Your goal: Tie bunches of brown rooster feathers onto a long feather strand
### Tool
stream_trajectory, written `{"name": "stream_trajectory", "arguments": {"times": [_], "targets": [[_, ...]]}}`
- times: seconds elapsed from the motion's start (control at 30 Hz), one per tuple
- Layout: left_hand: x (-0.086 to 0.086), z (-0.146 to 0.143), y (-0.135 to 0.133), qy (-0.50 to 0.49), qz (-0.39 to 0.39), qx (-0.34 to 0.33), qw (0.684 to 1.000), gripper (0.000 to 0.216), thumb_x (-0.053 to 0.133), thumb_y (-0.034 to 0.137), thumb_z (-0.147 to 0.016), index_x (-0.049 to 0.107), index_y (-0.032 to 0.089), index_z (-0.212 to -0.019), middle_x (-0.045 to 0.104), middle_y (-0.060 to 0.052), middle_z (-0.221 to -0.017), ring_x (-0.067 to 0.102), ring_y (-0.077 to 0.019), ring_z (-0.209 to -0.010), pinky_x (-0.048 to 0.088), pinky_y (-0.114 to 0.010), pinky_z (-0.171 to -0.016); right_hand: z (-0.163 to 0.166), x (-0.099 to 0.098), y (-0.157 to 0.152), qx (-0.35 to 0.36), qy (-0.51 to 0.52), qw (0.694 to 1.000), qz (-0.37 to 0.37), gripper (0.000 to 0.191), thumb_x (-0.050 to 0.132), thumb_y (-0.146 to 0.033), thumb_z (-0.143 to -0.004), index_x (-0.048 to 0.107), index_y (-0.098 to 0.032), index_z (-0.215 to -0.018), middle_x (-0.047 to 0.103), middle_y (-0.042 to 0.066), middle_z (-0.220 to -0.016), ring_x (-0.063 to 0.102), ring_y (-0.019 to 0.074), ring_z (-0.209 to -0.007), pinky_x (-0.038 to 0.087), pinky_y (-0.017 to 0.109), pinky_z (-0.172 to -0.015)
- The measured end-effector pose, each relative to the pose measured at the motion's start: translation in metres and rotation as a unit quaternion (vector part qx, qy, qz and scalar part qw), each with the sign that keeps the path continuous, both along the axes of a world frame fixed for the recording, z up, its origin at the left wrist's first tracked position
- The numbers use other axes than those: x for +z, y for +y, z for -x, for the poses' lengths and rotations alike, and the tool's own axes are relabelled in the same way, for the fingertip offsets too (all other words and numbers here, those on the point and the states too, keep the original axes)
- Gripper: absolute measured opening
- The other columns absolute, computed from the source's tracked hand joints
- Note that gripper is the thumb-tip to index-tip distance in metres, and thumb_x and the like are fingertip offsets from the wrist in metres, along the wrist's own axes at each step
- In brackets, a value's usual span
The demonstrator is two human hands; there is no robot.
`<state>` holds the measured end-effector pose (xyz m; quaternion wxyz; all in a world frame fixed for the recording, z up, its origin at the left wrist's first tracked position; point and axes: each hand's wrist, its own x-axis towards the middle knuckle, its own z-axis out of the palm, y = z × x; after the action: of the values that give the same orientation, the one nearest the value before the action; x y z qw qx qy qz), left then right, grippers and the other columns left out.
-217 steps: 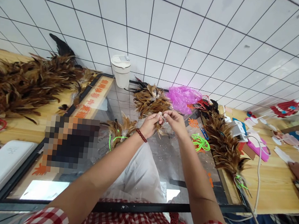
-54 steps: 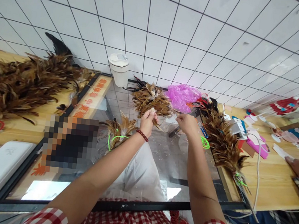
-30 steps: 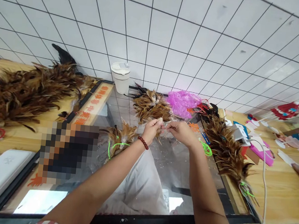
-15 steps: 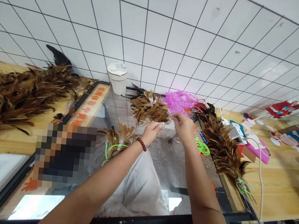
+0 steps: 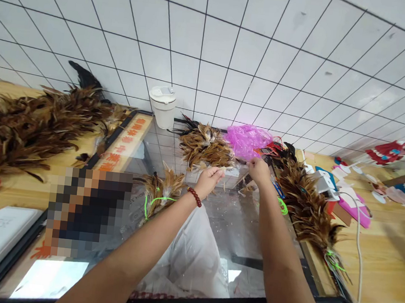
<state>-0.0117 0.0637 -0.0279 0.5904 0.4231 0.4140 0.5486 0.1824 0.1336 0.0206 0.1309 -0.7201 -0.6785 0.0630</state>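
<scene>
My left hand (image 5: pixel 211 181), with a beaded bracelet on its wrist, is closed in a pinch just in front of a pile of brown feathers (image 5: pixel 206 147). What lies between its fingertips is too small to make out. To the right, my right hand (image 5: pixel 259 172) is also pinched, close to a crumpled pink plastic bag (image 5: pixel 247 139); its fingertips hide whatever they hold. A small feather bunch tied with green cord (image 5: pixel 161 198) rests on the glass left of my left forearm. Loose feather bits are scattered on the glass between my hands.
A white lidded cup (image 5: pixel 162 109) stands by the tiled wall. Long feather garlands lie on the left (image 5: pixel 34 129) and right (image 5: pixel 302 196). Green cord (image 5: pixel 282 206) sits beside my right forearm. A white cable (image 5: pixel 358 254) crosses the right wooden table, and a white box (image 5: pixel 1 241) lies front left.
My right hand has moved a little right, away from my left hand and the feather pile. My left hand stays pinched at the pile's front edge. The view has shifted slightly.
</scene>
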Motion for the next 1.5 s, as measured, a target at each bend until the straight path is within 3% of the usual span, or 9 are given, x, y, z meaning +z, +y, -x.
{"name": "stream_trajectory", "arguments": {"times": [0.1,0.27,0.43,0.57,0.7,0.83,1.0,1.17,1.5], "targets": [[0.0,0.0,0.0,0.0,-0.007,-0.002,1.0,0.036,0.067,0.05,-0.072,0.059,0.015,-0.066,0.043,0.004,-0.051,0.035,-0.0067,-0.047,0.025,-0.02,-0.045,-0.009,0.012,-0.015,0.123,0.133,0.983,0.032,0.018,0.049,-0.027,-0.083,0.063,-0.015,-0.084,0.067,0.007,-0.079,0.06,0.0176,-0.077,0.044,0.027,-0.072],[0.005,0.001,0.0,-0.023,-0.002,0.017,1.0,0.038,0.066,0.051,-0.073,0.058,0.015,-0.067,0.043,0.004,-0.051,0.035,-0.006,-0.047,0.024,-0.019,-0.044,-0.014,0.016,-0.048,0.286,0.287,0.894,0.189,0.023,0.055,-0.039,-0.079,0.059,-0.016,-0.08,0.062,0.001,-0.067,0.056,0.0133,-0.06,0.045,0.025,-0.061],[0.012,0.002,-0.003,-0.038,0.018,0.015,0.999,0.038,0.067,0.05,-0.072,0.057,0.014,-0.067,0.04,0.005,-0.051,0.031,-0.0048,-0.044,0.019,-0.019,-0.042,0.004,0.01,-0.034,0.153,0.065,0.986,0.017,0.022,0.051,-0.025,-0.083,0.068,-0.017,-0.095,0.07,0.007,-0.086,0.063,0.019,-0.082,0.045,0.028,-0.076],[0.011,0.001,-0.003,-0.036,0.011,0.012,0.999,0.037,0.067,0.049,-0.072,0.057,0.014,-0.065,0.04,0.005,-0.05,0.032,-0.0049,-0.045,0.02,-0.019,-0.043,0.023,0.003,-0.001,0.051,-0.068,0.996,-0.006,0.035,0.047,-0.025,-0.086,0.065,-0.018,-0.115,0.069,0.016,-0.107,0.064,0.0272,-0.098,0.045,0.034,-0.08],[0.012,0.002,-0.002,-0.048,0.015,0.009,0.999,0.038,0.068,0.049,-0.072,0.056,0.014,-0.066,0.04,0.005,-0.05,0.032,-0.0044,-0.045,0.02,-0.019,-0.043,0.021,0.009,0.009,0.036,-0.089,0.995,0.019,0.028,0.047,-0.024,-0.085,0.07,-0.012,-0.095,0.067,0.021,-0.103,0.064,0.0273,-0.095,0.044,0.033,-0.077],[0.013,0.002,-0.003,-0.062,0.028,0.006,0.998,0.037,0.069,0.048,-0.072,0.056,0.014,-0.067,0.042,0.005,-0.049,0.033,-0.0037,-0.043,0.02,-0.018,-0.042,0.007,0.017,-0.018,0.076,0.149,0.986,-0.001,0.03,0.054,-0.041,-0.082,0.062,-0.015,-0.068,0.061,0.006,-0.066,0.056,0.0167,-0.066,0.039,0.026,-0.063],[0.013,0.0,-0.002,-0.098,0.017,0.016,0.995,0.036,0.071,0.045,-0.071,0.057,0.013,-0.067,0.058,0.001,-0.06,0.047,-0.0054,-0.049,0.036,-0.02,-0.05,0.034,-0.008,-0.065,0.159,0.432,0.886,-0.047,0.033,0.055,-0.05,-0.079,0.053,-0.019,-0.069,0.052,-0.002,-0.062,0.044,0.0113,-0.056,0.038,0.024,-0.057],[0.014,0.004,-0.002,-0.172,0.008,-0.007,0.985,0.037,0.076,0.044,-0.065,0.057,0.013,-0.065,0.066,-0.003,-0.072,0.06,-0.0126,-0.072,0.046,-0.026,-0.072,0.067,-0.03,-0.087,0.219,0.314,0.916,-0.121,0.017,0.051,-0.032,-0.085,0.06,-0.02,-0.077,0.063,0.003,-0.077,0.055,0.0152,-0.069,0.043,0.028,-0.068],[0.006,0.001,-0.001,-0.132,0.017,-0.034,0.991,0.03,0.077,0.037,-0.067,0.061,0.011,-0.066,0.061,0.001,-0.066,0.055,-0.0081,-0.065,0.042,-0.022,-0.067,0.065,-0.033,-0.099,0.327,0.063,0.932,-0.147,0.016,0.049,-0.019,-0.086,0.065,-0.019,-0.089,0.066,0.009,-0.095,0.058,0.021,-0.091,0.041,0.033,-0.081]]}}
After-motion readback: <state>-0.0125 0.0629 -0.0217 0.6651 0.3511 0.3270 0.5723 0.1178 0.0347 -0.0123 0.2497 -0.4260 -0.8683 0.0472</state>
